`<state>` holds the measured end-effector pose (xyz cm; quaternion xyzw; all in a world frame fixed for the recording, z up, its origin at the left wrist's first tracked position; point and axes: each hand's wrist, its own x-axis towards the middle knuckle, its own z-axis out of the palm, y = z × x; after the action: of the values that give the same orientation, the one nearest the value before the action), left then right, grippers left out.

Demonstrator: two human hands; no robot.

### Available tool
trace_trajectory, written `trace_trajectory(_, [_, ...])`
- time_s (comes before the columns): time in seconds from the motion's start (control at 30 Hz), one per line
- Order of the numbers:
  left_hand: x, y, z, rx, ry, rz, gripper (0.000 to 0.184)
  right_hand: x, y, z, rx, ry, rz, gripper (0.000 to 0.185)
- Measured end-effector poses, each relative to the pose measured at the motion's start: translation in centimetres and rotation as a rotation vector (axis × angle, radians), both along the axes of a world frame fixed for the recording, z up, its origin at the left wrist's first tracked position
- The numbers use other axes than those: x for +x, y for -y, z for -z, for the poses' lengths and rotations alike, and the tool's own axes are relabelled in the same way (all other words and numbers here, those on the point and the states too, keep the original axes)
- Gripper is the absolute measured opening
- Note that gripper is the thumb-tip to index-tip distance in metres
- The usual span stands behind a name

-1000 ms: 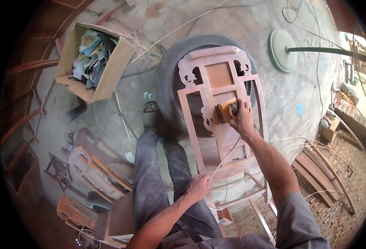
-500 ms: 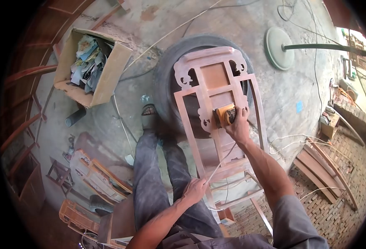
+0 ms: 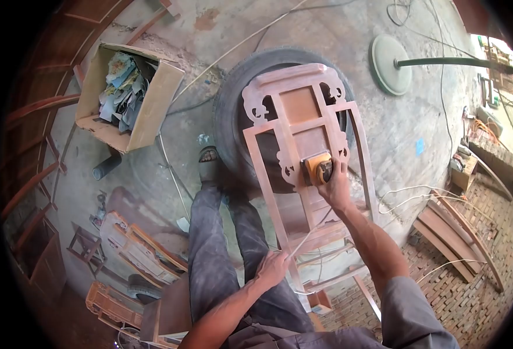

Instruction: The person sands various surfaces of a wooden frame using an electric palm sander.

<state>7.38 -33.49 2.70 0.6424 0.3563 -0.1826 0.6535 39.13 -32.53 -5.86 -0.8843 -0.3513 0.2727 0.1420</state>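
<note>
A wooden chair frame (image 3: pixel 294 74) with carved edges lies with its back on a large tire (image 3: pixel 228 116). My right hand (image 3: pixel 335 185) grips a yellow and black power sander (image 3: pixel 318 168), which rests on the middle panel of the chair back. The sander's pale cord (image 3: pixel 309 235) runs down to my left hand (image 3: pixel 274 266). That hand is closed around the cord beside the lower left part of the frame, above my thigh. My right palm and the sander's underside are hidden.
A cardboard box (image 3: pixel 157 107) of sandpaper scraps stands at the upper left. A round base with a pole (image 3: pixel 391 65) is at the upper right. Chair parts (image 3: pixel 137 244) lie lower left, wooden boards (image 3: pixel 447 241) lower right. Cables cross the floor.
The sander and my right hand have moved down the chair's middle panel, a short way toward me. My left hand keeps its hold on the cord. The view has shifted slightly.
</note>
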Motion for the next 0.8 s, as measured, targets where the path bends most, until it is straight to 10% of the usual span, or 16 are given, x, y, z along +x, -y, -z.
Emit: trace_trajectory(0.8, [1.8,-0.8,0.7,-0.013,0.071,-0.143,0.019,1.2,-6.7,0.4,-0.125,0.128,-0.014,0.073])
